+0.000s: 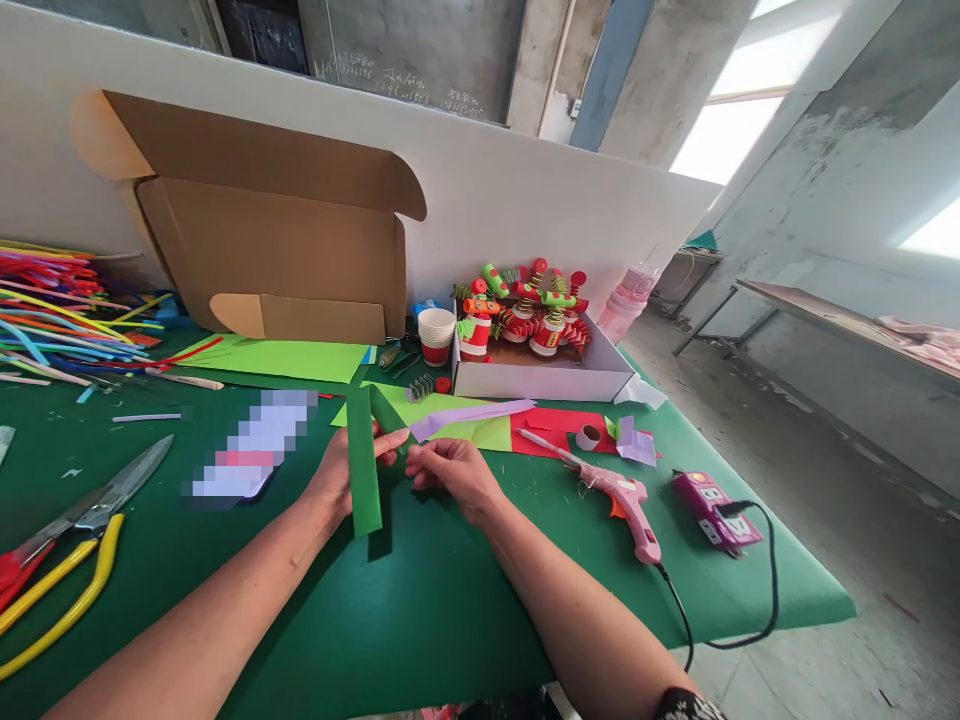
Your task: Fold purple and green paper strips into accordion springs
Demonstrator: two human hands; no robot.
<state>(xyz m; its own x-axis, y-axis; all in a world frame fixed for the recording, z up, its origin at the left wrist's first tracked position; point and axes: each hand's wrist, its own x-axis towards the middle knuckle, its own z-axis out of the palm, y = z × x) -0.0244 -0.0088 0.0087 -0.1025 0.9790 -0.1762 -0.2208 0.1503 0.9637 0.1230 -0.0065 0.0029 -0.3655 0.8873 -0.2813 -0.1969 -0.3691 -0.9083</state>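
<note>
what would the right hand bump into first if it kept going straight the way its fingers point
Most likely the left hand, at its fingertips beside the folded green paper strip; depth is unclear, so the strip might come first.

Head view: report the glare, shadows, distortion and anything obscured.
Head view: the window at upper right is blown out to white; head view: a dark shadow lies on the tabletop beside the green strip in the left hand; head view: edges look stretched, as if wide-angle; head view: a pixelated patch at left hides detail.
</note>
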